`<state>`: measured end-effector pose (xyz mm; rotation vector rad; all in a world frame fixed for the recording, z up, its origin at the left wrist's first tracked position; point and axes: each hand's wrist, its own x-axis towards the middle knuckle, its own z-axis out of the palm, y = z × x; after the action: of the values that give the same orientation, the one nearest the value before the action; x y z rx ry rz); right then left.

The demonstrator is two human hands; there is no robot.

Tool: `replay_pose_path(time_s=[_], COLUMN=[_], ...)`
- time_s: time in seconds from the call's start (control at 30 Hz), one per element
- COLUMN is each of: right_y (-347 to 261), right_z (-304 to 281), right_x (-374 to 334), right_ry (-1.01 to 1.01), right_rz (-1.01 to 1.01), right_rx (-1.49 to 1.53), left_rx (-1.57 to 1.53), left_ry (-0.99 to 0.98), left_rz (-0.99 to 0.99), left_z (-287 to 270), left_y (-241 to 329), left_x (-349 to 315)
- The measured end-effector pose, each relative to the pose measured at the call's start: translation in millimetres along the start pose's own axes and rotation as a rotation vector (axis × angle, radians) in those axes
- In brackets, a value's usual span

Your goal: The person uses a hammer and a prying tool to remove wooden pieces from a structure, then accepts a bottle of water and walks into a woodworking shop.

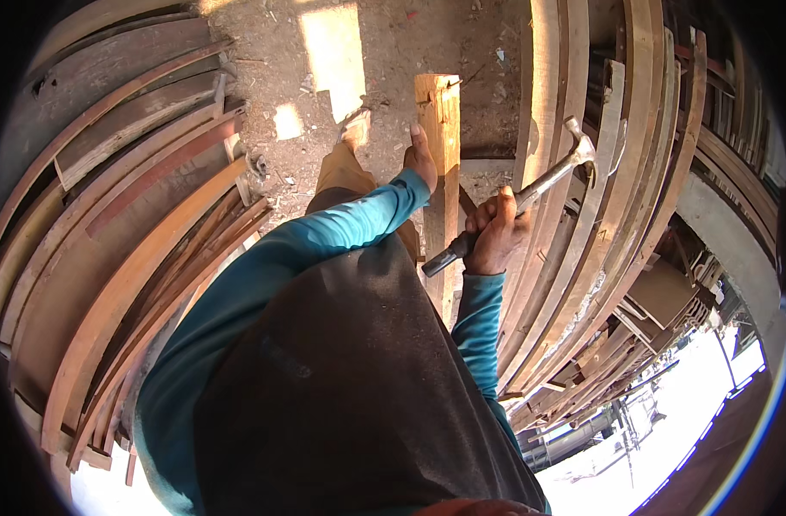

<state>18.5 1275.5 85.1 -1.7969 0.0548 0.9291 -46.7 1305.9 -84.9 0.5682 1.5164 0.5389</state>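
Observation:
A claw hammer [543, 181] with a metal head and a black grip is raised to the right of a wooden beam [442, 146]. My right hand [498, 234] is closed around its handle, just above the black end. The squared beam runs away from my body, its far end sunlit. At that end, what looks like a thin nail [454, 82] sticks out to the right. Against the beam's left side rests my left hand [420, 157], thumb pointing away from me. Its other fingers are hidden by the beam; it appears to grip the edge.
Stacked boards [143, 224] fill the left side. Long planks [620, 198] stand close along the right, near the hammer head. My bare foot [356, 127] is on the dirt floor [393, 52], which has wood chips and sunlit patches. A concrete ledge [724, 219] lies farther right.

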Motion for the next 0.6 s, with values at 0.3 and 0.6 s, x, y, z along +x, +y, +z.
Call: replay_pose_path(time_s=[0.3,0.6], right_y=[-13.0,25.3], right_z=[9.1,16.2], right_x=[-21.4,-20.1], right_ry=[-0.094,-0.429], right_rz=[-0.051,-0.186], right_rx=[-0.124,-0.71], left_rx=[-0.038,-0.171], left_ry=[0.004,-0.156], left_rz=[-0.011,-0.267], left_z=[-8.2,-20.9], left_y=[4.3,12.8], left_x=[-1.9,0.8])
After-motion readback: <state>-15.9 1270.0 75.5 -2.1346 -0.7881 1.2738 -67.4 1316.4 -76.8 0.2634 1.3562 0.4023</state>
